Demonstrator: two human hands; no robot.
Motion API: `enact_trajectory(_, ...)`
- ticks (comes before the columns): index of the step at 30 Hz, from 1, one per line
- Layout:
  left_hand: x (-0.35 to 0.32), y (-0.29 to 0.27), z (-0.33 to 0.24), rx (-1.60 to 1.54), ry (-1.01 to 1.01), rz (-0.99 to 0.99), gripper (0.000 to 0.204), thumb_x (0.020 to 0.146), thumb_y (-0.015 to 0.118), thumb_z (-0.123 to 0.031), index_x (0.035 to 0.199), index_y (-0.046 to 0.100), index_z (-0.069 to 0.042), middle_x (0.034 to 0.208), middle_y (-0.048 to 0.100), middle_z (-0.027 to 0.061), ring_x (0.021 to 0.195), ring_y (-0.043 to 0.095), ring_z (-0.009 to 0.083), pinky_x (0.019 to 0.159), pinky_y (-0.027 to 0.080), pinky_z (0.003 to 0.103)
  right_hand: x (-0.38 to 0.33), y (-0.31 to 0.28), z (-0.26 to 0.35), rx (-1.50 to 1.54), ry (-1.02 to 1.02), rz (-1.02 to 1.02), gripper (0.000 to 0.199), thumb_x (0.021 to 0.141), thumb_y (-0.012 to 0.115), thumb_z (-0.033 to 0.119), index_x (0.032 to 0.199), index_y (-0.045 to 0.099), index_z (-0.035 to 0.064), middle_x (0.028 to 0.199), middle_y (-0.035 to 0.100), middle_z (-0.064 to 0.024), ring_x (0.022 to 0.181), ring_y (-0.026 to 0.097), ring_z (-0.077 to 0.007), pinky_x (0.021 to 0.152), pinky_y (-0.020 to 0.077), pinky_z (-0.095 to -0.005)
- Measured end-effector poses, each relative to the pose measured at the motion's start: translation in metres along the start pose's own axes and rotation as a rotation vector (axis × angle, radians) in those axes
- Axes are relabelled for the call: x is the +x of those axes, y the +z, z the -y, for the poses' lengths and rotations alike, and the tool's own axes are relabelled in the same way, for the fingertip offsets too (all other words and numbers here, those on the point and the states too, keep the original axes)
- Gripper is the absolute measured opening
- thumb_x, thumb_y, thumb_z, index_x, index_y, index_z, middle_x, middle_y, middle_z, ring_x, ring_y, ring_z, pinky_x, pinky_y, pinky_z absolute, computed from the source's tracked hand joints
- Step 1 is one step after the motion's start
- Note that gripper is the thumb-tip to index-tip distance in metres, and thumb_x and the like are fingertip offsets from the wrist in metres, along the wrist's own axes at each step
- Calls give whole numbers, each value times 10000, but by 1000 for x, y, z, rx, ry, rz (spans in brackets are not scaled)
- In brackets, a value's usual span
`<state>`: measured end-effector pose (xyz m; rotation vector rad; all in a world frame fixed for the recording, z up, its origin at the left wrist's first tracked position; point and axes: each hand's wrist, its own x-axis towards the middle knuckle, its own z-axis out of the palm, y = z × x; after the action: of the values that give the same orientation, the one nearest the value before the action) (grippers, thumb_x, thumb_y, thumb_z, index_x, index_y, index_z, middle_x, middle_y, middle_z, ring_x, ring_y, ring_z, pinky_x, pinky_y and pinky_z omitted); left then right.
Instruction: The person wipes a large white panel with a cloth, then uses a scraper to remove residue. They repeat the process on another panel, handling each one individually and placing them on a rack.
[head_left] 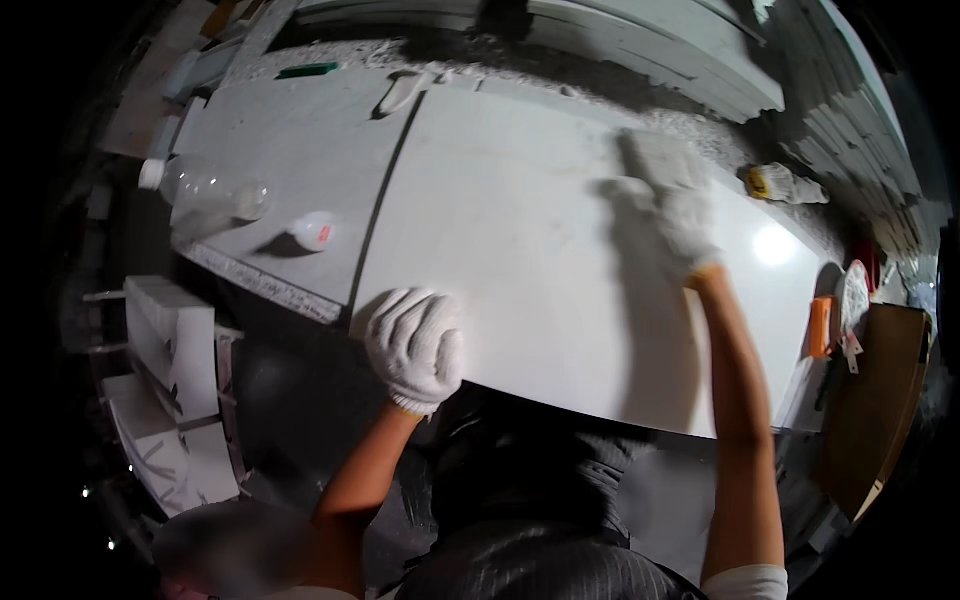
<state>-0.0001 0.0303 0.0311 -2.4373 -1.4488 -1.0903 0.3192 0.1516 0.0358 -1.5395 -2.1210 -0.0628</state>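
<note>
A large smooth white slab [520,240] lies in front of me. My left hand [415,345], in a white knitted glove, rests at its near left corner with the fingers curled in. What those fingers hold, if anything, is hidden. My right hand [680,200], gloved the same way, is stretched out over the slab's far right part. Its fingers look extended and apart from the thumb, though motion smears them. A dark gap divides the slab from a greyer panel [300,140] on the left.
On the left panel are a clear plastic bottle [215,190], a small white container [317,232] and a green strip [307,70]. A crumpled glove [785,185] lies at the far right. An orange object [823,327] sits near a cardboard piece [875,400]. White boxes [172,340] stand lower left.
</note>
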Motion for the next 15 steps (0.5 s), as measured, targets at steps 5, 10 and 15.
enact_trajectory(5,1,-2,-3,6,0,24,256,861,570,-209,1033,655,-40,1021,656,112,980,618,306,906,477,460,-121,-56,-81,-287,219,74,468,953,486,296,1330,541,26,1479,420,-193,1410,314,-377,1177,204,-443)
enact_trajectory(10,-4,4,-5,73,37,4,271,892,516,-204,1005,659,-3,969,669,150,910,635,343,874,491,461,-157,-88,0,-235,309,339,530,941,484,435,1310,513,56,1379,438,-168,1341,328,-326,1154,228,-460)
enact_trajectory(15,-11,9,-12,120,19,-19,269,896,480,-138,1003,671,19,987,681,153,942,626,345,895,479,450,-154,-81,90,-6,108,214,531,859,557,541,1165,553,108,1159,527,-105,1089,515,-276,1012,386,-457)
